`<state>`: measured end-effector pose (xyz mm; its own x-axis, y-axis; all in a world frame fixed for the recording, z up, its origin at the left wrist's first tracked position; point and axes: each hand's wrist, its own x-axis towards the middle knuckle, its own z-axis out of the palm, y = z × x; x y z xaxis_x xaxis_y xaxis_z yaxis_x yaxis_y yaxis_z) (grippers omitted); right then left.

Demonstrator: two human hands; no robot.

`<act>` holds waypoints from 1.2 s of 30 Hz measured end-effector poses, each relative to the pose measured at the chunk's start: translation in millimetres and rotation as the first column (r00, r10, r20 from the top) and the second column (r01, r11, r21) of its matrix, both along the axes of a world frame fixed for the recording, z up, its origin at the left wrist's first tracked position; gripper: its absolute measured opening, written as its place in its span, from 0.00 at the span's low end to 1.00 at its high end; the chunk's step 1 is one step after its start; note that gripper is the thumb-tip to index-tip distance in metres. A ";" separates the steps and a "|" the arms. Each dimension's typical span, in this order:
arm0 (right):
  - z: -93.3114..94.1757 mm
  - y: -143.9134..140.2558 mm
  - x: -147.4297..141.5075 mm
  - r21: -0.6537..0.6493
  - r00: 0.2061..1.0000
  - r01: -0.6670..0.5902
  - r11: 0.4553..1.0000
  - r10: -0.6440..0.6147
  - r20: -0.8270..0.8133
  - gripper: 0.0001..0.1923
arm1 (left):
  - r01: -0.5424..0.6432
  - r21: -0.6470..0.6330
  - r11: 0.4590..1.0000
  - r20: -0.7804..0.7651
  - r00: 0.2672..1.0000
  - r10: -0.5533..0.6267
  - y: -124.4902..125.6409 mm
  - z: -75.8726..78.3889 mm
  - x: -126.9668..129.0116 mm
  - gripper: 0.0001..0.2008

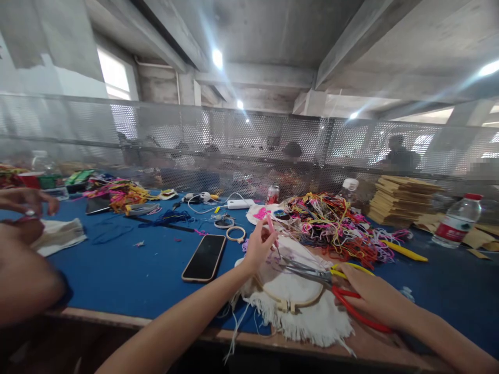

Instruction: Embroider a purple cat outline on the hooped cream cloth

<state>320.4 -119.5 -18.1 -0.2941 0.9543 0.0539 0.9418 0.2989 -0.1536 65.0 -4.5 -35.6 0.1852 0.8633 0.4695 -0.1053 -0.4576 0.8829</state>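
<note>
At lower centre I have the white fringed fabric (pixel 312 324) and its hoop (pixel 286 305) on the desk (pixel 128 280). My left hand (pixel 260 243) is closed round a pink tool (pixel 270 222); my right hand (pixel 362 291) grips the scissors (pixel 326 277), tips just beside the tool's. I judge it's thread trimming, calling next for a careful snip clear of the cloth. Left of the hoop lies a phone (pixel 205 258); right of centre, a tangled thread heap (pixel 331 226) crowds the work; a bottle (pixel 458 221) stands far right.

Blurry purple marks (pixel 270 261) on cloth (pixel 307 324)
</note>
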 end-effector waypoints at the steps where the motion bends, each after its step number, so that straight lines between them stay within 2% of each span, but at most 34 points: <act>1: 0.3 2.1 -1.4 0.005 1.000 -0.009 1.000 0.009 0.013 0.27 | -0.005 0.001 1.000 -0.004 1.000 0.005 0.2 -0.4 0.3 0.14; 6: 2.2 9.8 -10.7 -0.015 0.999 -0.037 0.999 0.038 0.035 0.28 | -0.037 0.023 0.999 -0.028 0.999 0.038 0.9 -3.4 2.0 0.15; 11: 1.2 18.8 -13.9 -0.043 0.998 -0.055 0.998 0.055 -0.004 0.32 | -0.010 -0.003 1.000 -0.001 1.000 0.010 0.3 -3.1 2.2 0.15; 17: 4.6 28.8 -16.6 -0.049 0.995 -0.097 0.994 0.096 -0.033 0.27 | 0.021 -0.028 0.999 0.033 0.999 -0.020 1.1 -2.1 3.0 0.13; 22: 5.0 33.5 -16.5 -0.069 0.994 -0.106 0.992 0.107 0.005 0.28 | 0.034 -0.046 0.998 0.056 0.998 -0.032 0.8 -1.4 4.1 0.11; 36: 2.3 35.2 -15.3 -0.058 0.992 -0.098 0.993 0.103 0.072 0.24 | -0.007 -0.114 0.994 0.030 0.999 0.011 6.1 -5.8 3.6 0.11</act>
<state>305.1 -84.3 -15.7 -0.3900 0.9206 -0.0228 0.9169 0.3859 -0.1022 68.6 1.6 -41.4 0.1640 0.9129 0.3739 -0.1294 -0.3558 0.9256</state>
